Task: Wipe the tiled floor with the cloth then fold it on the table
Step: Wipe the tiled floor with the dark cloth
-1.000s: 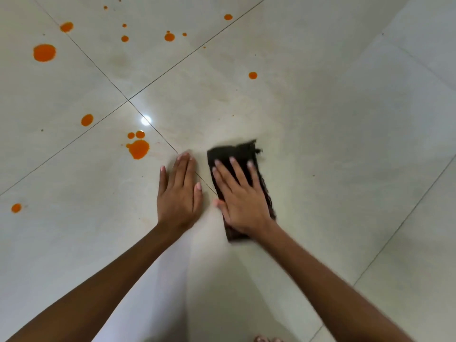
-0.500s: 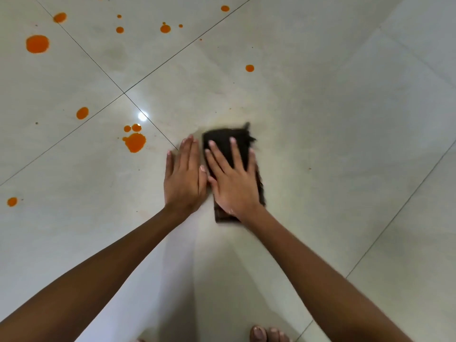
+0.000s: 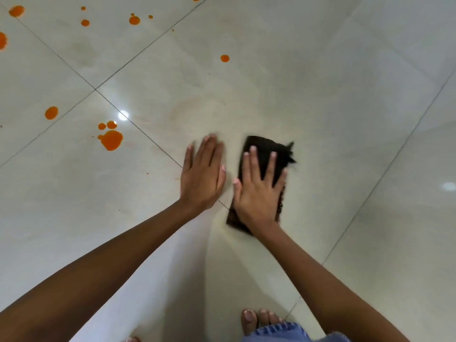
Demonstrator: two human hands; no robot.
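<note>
Wiping stage, roughly mid-way by my read. Your right hand [image 3: 256,193] is flat on the dark cloth [image 3: 265,154], fingers [image 3: 271,166] spread and pressing it to the tiled floor [image 3: 320,107]. No pinch or grasp, just palm pressure. The cloth sits in a folded, oblong shape just right of the grout line [image 3: 153,141], its frayed corner poking out at the far right. Edges are blurred, so it looks mid-stroke.

Your left hand [image 3: 201,176] is open and flat on the bare tile just beside the cloth, holding nothing; probably bracing.

Done, as far as I can judge: the tile around and ahead of the cloth shows only faint smears, no drops.

Left:
- big orange splotch [image 3: 111,140] with small satellites, left of your hands
- single drop [image 3: 51,112] further left
- scattered drops [image 3: 134,20] along the top and top-left edge
- lone drop [image 3: 224,58] ahead of the cloth

None of those has been touched. Folding hasn't started either; no surface is in view.
</note>
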